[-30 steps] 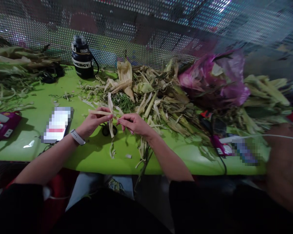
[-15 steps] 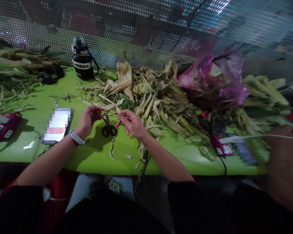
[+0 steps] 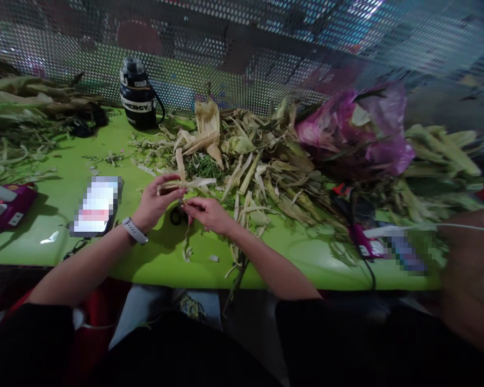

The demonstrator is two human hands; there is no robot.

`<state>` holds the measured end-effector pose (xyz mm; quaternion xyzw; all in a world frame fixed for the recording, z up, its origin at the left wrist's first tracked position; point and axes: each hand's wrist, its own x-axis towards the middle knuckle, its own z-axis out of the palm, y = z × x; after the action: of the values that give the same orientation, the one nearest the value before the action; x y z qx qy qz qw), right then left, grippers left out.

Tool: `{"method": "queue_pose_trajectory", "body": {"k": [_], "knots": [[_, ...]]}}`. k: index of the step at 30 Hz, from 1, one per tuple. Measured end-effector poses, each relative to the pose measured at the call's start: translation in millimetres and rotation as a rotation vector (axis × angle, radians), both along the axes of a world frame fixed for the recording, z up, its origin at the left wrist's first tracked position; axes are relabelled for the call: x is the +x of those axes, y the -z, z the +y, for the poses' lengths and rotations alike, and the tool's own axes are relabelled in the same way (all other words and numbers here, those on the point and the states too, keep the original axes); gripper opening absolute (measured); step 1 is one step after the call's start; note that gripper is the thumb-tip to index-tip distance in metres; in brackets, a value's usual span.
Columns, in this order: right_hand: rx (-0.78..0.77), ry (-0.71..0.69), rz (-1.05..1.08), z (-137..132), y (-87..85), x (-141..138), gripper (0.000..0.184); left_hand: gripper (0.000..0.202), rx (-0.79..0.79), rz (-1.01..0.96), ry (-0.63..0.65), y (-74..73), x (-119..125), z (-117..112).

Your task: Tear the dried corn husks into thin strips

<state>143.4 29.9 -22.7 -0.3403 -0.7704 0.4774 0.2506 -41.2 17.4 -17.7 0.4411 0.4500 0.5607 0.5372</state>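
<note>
My left hand [image 3: 157, 200], with a white watch band at the wrist, pinches pale dried corn husk strips [image 3: 180, 164]; one stands up and another points right. My right hand [image 3: 209, 214] meets it from the right, thumb and fingers closed at the lower end of the husk. Its fingertips hide exactly what they grip. Under the hands lie scissors with black handles [image 3: 176, 217], partly covered by my right hand. A thin twisted strip [image 3: 186, 244] shows below my right fingers. Just beyond is a small heap of green shreds [image 3: 203, 166].
A large pile of corn husks [image 3: 290, 183] spreads across the green table [image 3: 145, 266]. Behind stand a dark bottle [image 3: 139, 102] and a pink plastic bag [image 3: 346, 129]. A phone [image 3: 94, 207] lies left, near a magenta device [image 3: 14, 207]. Another person's arm [image 3: 469, 258] is at right.
My left hand has moved right and slightly down, closer to my right hand. My right hand has shifted left and down. The husk strips have turned, one now upright and one pointing right.
</note>
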Motion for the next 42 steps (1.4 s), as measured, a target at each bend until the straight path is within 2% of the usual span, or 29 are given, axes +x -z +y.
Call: {"method": "queue_pose_trajectory", "body": {"k": [3, 6, 8, 9, 11, 14, 17, 19, 21, 23, 25, 31, 36, 38, 42], "knots": [[0.395, 0.104, -0.142, -5.3, -4.4, 1.3, 0.035, 0.042, 0.036, 0.149, -0.084, -0.7, -3.8, 2.5], [0.82, 0.258, -0.246, -4.8, -5.9, 3.3, 0.03, 0.042, 0.054, 0.285, -0.029, -1.9, -5.0, 2.4], [0.966, 0.309, -0.249, 0.1, -3.6, 4.8, 0.026, 0.043, 0.076, 0.301, 0.049, -2.4, -4.4, 1.2], [0.99, 0.31, -0.228, 3.2, -1.4, 5.5, 0.025, 0.043, 0.097, 0.298, 0.088, -2.9, -4.1, 0.4], [0.942, 0.303, -0.176, 8.6, 3.6, 6.7, 0.027, 0.042, 0.152, 0.307, 0.148, -4.8, -3.9, -1.1], [0.738, 0.32, -0.108, 10.5, 8.2, 6.7, 0.033, 0.048, 0.216, 0.296, 0.168, -8.4, -4.5, -2.7], [0.481, 0.321, -0.003, 5.2, 6.0, 4.1, 0.034, 0.066, 0.178, 0.088, 0.166, -9.2, -4.2, -2.0], [0.326, 0.298, 0.067, 0.9, 2.9, 1.4, 0.036, 0.058, 0.117, -0.069, 0.172, -7.7, -2.8, -0.6], [0.226, 0.282, 0.094, -2.1, 1.0, -1.3, 0.039, 0.038, 0.052, -0.162, 0.182, -5.7, -0.9, 0.5], [0.168, 0.267, 0.093, -3.5, 0.7, -3.1, 0.041, 0.027, -0.003, -0.187, 0.21, -4.3, 0.7, 0.5], [0.142, 0.26, 0.09, -3.9, 1.5, -3.8, 0.041, 0.026, -0.016, -0.15, 0.219, -3.4, 1.2, -0.1], [0.031, 0.277, 0.154, -3.6, 6.8, -4.4, 0.042, 0.029, 0.059, 0.092, 0.25, -1.2, -4.2, 1.5], [0.007, 0.373, 0.196, -2.1, 10.4, -7.1, 0.042, 0.03, 0.119, 0.157, 0.3, -1.3, -6.7, 2.5], [-0.033, 0.381, 0.211, -0.9, 11.3, -7.5, 0.042, 0.032, 0.136, 0.186, 0.28, -1.2, -5.5, 1.3], [-0.123, 0.31, 0.231, 1.1, 11.3, -6.3, 0.04, 0.032, 0.129, 0.212, 0.143, 0.3, -2.7, 0.7]]}}
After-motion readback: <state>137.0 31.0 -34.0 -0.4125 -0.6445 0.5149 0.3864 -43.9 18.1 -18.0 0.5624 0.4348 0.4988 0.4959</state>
